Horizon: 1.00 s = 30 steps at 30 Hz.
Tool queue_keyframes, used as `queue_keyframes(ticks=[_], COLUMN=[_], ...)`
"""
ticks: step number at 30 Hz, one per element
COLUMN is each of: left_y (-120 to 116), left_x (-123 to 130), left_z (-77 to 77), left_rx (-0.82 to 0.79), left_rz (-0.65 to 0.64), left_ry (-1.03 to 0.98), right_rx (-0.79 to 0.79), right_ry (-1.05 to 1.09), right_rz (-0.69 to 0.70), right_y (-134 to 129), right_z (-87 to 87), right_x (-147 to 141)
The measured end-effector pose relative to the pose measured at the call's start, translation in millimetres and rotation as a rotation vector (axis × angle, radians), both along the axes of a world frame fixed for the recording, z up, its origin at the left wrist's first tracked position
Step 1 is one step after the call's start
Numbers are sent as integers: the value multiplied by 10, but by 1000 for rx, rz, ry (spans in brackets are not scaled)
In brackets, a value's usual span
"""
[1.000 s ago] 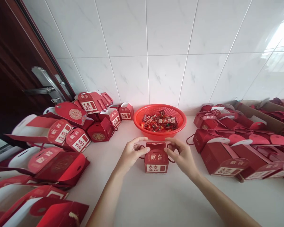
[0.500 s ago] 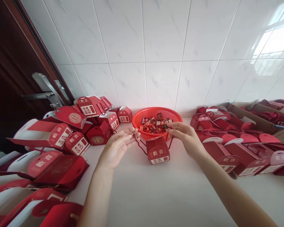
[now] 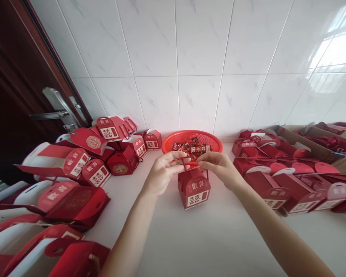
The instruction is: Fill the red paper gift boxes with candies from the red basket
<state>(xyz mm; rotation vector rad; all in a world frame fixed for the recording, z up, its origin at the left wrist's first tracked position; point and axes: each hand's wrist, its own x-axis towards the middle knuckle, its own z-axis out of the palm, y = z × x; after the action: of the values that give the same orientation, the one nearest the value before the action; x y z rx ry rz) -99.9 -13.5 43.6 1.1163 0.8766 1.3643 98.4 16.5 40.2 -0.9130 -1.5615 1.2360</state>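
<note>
A small red box (image 3: 193, 188) with white lettering stands on the white surface in the middle. Just above its top, my left hand (image 3: 165, 172) pinches a dark red cord. My right hand (image 3: 219, 168) is pinched at the cord's other side, close to the left fingertips. Parts of the cord run down to the box top; the fingers hide the rest. Directly behind the box is a red plastic basket (image 3: 168, 139) holding wrapped candies (image 3: 194, 149), partly covered by my hands.
Many red boxes (image 3: 79, 206) crowd the left side, near a dark door with a metal handle (image 3: 56, 107). More red boxes (image 3: 279, 192) and a cardboard carton (image 3: 294, 135) are at the right. A tiled wall rises behind.
My hands have come together over the box, the left one moving right and the right one slightly left. The cord ends are now close together, and the box faces slightly differently.
</note>
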Motion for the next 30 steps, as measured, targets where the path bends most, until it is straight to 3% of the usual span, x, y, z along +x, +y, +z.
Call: queue_keyframes(ticks=[6,12,20,25,30], left_y=[30,28,45,28,-80], left_x=[128,196,179,55,12], left_z=[-103,-147,-193,-231,-391], left_rx=[50,86,43,46,73], left_rz=[46,107,88,174,206], left_ry=[140,156,121,271,467], right_rx=[11,-11,11,-41,-40], right_ry=[-74,-97,-60,-17,-24], right_rz=[86,77,71,7,9], right_y=[-47,-19,-37,-38,-44], right_z=[-41,-161,-216,-179,-145], right_x=[-64,-104,-192,-181,-188])
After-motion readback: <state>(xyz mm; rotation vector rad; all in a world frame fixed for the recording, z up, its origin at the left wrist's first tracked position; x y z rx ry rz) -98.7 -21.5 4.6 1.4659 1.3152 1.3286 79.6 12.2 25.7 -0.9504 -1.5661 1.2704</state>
